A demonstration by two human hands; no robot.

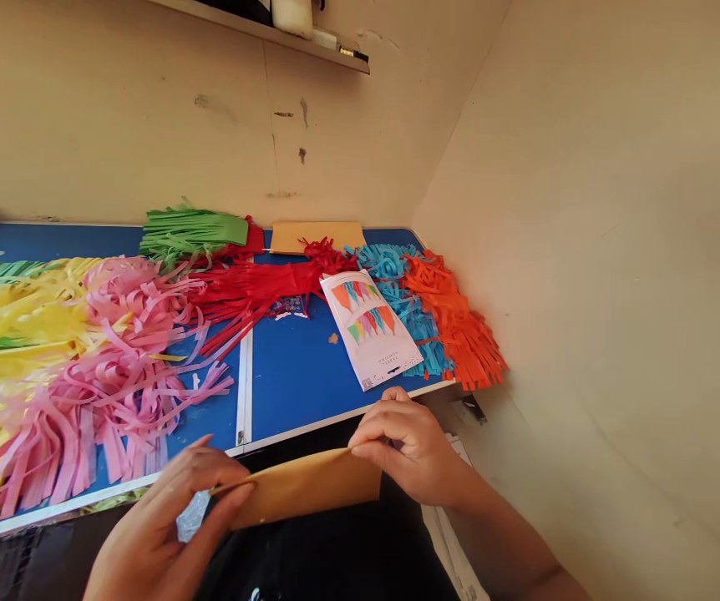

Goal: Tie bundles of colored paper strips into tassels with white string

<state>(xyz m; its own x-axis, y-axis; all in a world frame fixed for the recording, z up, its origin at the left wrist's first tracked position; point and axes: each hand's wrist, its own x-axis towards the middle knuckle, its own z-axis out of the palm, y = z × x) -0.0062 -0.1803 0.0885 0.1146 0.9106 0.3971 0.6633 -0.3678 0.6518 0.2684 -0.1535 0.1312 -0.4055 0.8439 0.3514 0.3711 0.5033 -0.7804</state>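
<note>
The yellow-orange paper (310, 487) is held in front of the tabletop (301, 376), above black clothing (328, 555), its upper edge pinched by the left hand (169, 505) and the right hand (410, 451). Uneven pulling could crease or tear it (it looks thin). The left hand covers part of it; its layers can't be counted. Farther out, yellow fringe (27, 313) runs out of view.

Clearance: blue flat counter (291, 380), front centre. Obstructions: left, pink fringed paper strips (138, 376); right, white rectangular packet (372, 334); near side, tan rectangular paper (313, 488).
</note>
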